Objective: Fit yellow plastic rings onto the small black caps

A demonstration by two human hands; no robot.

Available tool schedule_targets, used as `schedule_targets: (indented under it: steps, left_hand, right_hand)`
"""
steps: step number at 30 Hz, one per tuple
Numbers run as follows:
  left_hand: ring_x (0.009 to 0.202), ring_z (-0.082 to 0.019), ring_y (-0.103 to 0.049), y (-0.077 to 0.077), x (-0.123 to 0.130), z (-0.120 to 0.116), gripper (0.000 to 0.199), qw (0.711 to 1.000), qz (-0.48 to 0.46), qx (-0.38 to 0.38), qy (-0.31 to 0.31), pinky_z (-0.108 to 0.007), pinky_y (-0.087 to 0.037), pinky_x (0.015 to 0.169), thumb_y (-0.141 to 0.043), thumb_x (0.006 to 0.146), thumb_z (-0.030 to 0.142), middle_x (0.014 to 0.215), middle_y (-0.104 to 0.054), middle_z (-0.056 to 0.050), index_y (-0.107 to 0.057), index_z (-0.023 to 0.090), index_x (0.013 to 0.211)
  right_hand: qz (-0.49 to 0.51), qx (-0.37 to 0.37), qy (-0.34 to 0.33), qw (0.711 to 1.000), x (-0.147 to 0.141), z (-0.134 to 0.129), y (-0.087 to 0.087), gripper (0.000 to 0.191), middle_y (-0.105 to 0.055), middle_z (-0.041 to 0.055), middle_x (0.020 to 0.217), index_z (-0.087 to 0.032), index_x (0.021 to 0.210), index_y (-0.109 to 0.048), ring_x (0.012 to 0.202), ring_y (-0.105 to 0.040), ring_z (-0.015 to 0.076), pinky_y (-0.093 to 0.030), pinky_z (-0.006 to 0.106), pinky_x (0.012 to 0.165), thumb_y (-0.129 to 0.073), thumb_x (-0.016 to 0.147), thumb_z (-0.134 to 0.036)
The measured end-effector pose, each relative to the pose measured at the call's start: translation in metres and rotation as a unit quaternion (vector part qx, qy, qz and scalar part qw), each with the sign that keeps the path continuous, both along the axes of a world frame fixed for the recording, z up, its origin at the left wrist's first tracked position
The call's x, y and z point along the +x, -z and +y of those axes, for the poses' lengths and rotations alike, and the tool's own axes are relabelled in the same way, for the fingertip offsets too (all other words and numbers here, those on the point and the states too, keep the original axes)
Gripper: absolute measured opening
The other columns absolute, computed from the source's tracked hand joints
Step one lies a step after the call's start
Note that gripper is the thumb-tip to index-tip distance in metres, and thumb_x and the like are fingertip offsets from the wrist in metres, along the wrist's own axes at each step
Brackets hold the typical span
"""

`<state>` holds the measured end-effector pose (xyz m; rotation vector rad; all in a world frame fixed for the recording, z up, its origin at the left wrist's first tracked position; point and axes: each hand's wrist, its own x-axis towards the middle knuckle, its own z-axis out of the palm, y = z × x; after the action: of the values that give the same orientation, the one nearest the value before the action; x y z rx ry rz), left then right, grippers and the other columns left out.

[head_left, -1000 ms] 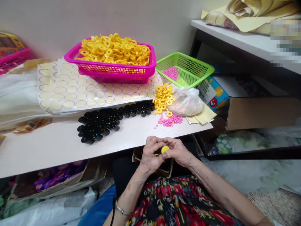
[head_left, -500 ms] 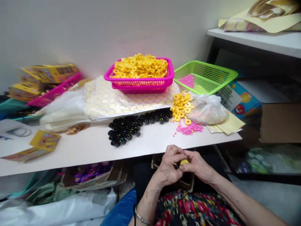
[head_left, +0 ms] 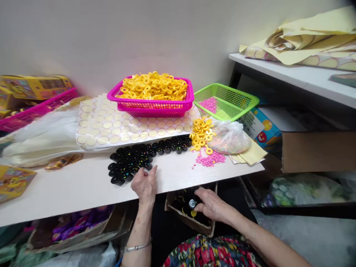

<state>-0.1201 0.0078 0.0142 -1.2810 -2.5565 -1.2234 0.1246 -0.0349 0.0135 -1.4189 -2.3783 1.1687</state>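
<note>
My left hand (head_left: 145, 185) reaches to the front edge of a cluster of small black cups (head_left: 130, 159) on the table, thumb and fingers apart. Several of these cups hold tiny coloured bits. Over a cardboard box (head_left: 191, 224) at my lap is my right hand (head_left: 211, 204), with its fingers spread. Just beside those fingertips shows a small round silvery piece (head_left: 192, 203); whether they touch it is unclear. Dark pieces with yellow discs (head_left: 193, 213) lie in the box. Yellow ring-topped pieces (head_left: 201, 133) and pink beads (head_left: 210, 158) are heaped on the table.
A pink basket (head_left: 151, 105) full of yellow ring pieces stands on sticker sheets (head_left: 102, 131). Behind the knotted plastic bag (head_left: 229, 137) is a green basket (head_left: 244, 105) with pink beads. A shelf (head_left: 292, 79) juts in at right. Below the table is a box of purple packets (head_left: 75, 224).
My hands have parted from around a small yellow-topped piece. The left moved to the black cups; the right dropped over the box with its fingers opened. The view has turned left-to-right slightly.
</note>
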Motion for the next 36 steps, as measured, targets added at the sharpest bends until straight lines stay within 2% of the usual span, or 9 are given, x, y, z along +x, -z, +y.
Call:
schedule_targets:
  steps: [2, 5, 8, 12, 16, 19, 22, 28, 36]
  left_hand:
    - [0.046, -0.01, -0.039, -0.003, 0.003, 0.004, 0.038, 0.999, -0.026, -0.004, -0.017, -0.025, -0.032, 0.055, -0.059, 0.064, 0.053, 0.045, -0.038, 0.007, -0.048, 0.018, 0.054]
    - [0.047, -0.011, -0.042, -0.005, 0.003, 0.009, 0.038, 0.997, -0.07, -0.002, -0.037, -0.025, -0.033, 0.055, -0.061, 0.061, 0.055, 0.044, -0.04, 0.007, -0.057, 0.017, 0.062]
    - [0.052, -0.013, -0.047, -0.003, 0.0, 0.013, 0.042, 0.993, -0.109, 0.012, -0.05, -0.025, -0.036, 0.058, -0.063, 0.059, 0.053, 0.047, -0.046, 0.007, -0.065, 0.016, 0.079]
    - [0.052, -0.012, -0.048, 0.0, 0.002, 0.012, 0.042, 0.988, -0.146, 0.024, -0.047, -0.024, -0.038, 0.059, -0.064, 0.058, 0.048, 0.048, -0.048, 0.007, -0.067, 0.015, 0.084]
    - [0.049, -0.009, -0.043, 0.004, 0.021, 0.0, 0.029, 0.991, -0.12, 0.005, 0.06, -0.022, -0.036, 0.053, -0.064, 0.061, 0.044, 0.05, -0.046, 0.006, -0.067, 0.018, 0.072]
    - [0.054, -0.01, -0.047, 0.008, 0.041, -0.008, 0.021, 0.979, -0.08, 0.009, 0.189, -0.021, -0.039, 0.055, -0.063, 0.064, 0.039, 0.058, -0.05, 0.004, -0.066, 0.019, 0.071]
    - [0.064, -0.012, -0.052, 0.012, 0.058, -0.01, 0.018, 0.961, -0.064, 0.012, 0.269, -0.023, -0.042, 0.061, -0.062, 0.067, 0.034, 0.069, -0.056, 0.001, -0.064, 0.019, 0.077]
    - [0.077, -0.016, -0.054, 0.017, 0.074, -0.002, 0.027, 0.944, -0.07, 0.001, 0.321, -0.028, -0.045, 0.071, -0.066, 0.066, 0.035, 0.082, -0.062, -0.002, -0.063, 0.019, 0.089]
    - [0.08, -0.017, -0.056, 0.022, 0.078, 0.0, 0.031, 0.941, -0.105, 0.013, 0.322, -0.028, -0.045, 0.074, -0.069, 0.064, 0.036, 0.084, -0.064, -0.002, -0.064, 0.02, 0.09]
  right_hand:
    - [0.051, 0.025, 0.014, 0.998, 0.005, 0.004, -0.007, 0.004, -0.057, 0.0013, 0.071, -0.016, 0.075, -0.057, 0.069, -0.054, 0.0138, -0.036, 0.022, 0.06, -0.055, 0.076, -0.019]
    - [0.088, 0.126, 0.067, 0.986, 0.006, 0.019, -0.013, 0.014, -0.054, 0.0005, 0.069, -0.017, 0.072, -0.056, 0.067, -0.051, 0.0123, -0.036, 0.022, 0.062, -0.046, 0.082, -0.018]
    - [0.034, 0.22, 0.12, 0.967, 0.0, 0.041, -0.014, 0.018, -0.055, 0.0038, 0.08, -0.017, 0.081, -0.057, 0.073, -0.051, 0.0139, -0.036, 0.023, 0.063, -0.04, 0.084, -0.013]
    - [-0.099, 0.249, 0.114, 0.956, -0.011, 0.067, -0.011, 0.024, -0.056, 0.0047, 0.084, -0.018, 0.087, -0.057, 0.072, -0.051, 0.0147, -0.033, 0.024, 0.056, -0.036, 0.082, -0.008]
    - [-0.182, 0.251, 0.054, 0.949, -0.016, 0.075, -0.007, 0.024, -0.055, 0.0052, 0.09, -0.018, 0.09, -0.058, 0.066, -0.05, 0.0136, -0.026, 0.025, 0.049, -0.036, 0.082, -0.009]
    - [-0.183, 0.282, 0.043, 0.941, -0.015, 0.072, -0.004, 0.025, -0.056, 0.0056, 0.089, -0.018, 0.088, -0.059, 0.064, -0.049, 0.0126, -0.024, 0.025, 0.049, -0.035, 0.085, -0.012]
    - [-0.158, 0.315, 0.05, 0.934, -0.01, 0.065, -0.001, 0.025, -0.057, 0.0058, 0.084, -0.017, 0.083, -0.06, 0.062, -0.047, 0.0123, -0.025, 0.025, 0.05, -0.035, 0.087, -0.014]
    - [-0.061, 0.342, 0.039, 0.937, 0.007, 0.054, 0.005, 0.028, -0.056, 0.0063, 0.079, -0.017, 0.076, -0.06, 0.072, -0.049, 0.0147, -0.035, 0.024, 0.062, -0.035, 0.086, -0.011]
    - [0.064, 0.27, 0.102, 0.955, 0.013, 0.053, 0.005, 0.018, -0.055, 0.0062, 0.087, -0.017, 0.09, -0.057, 0.08, -0.052, 0.0153, -0.041, 0.025, 0.072, -0.041, 0.084, -0.015]
